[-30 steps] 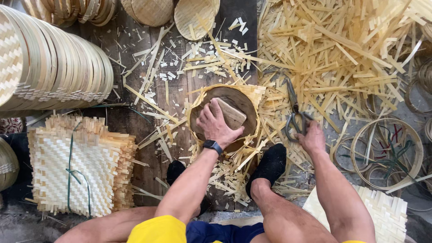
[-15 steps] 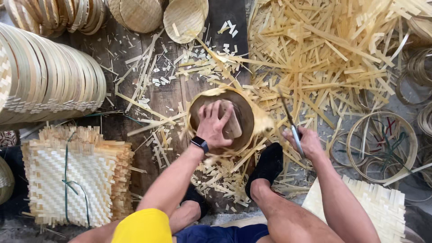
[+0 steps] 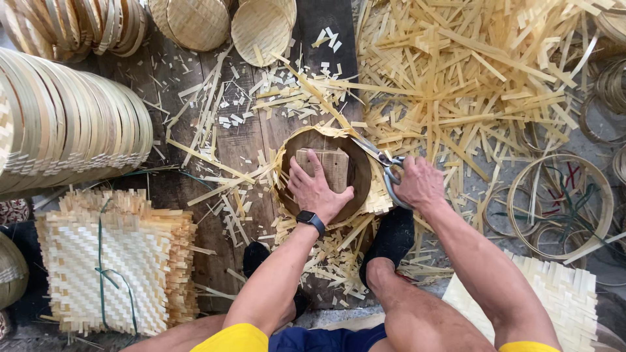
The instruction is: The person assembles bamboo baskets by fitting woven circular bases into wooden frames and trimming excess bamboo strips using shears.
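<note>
the left hand (image 3: pixel 318 189) presses flat, fingers spread, on a wooden block (image 3: pixel 330 166) inside a round woven basket (image 3: pixel 324 171) on the plank floor (image 3: pixel 241 137), mid-scene. the right hand (image 3: pixel 419 184), just right of it, is closed around scissors (image 3: pixel 385 166), blades seemingly at the rim.

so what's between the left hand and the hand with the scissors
In the head view, between the left hand and the right hand lie the wooden block it presses and the round mould's rim, fringed with woven bamboo.
</note>
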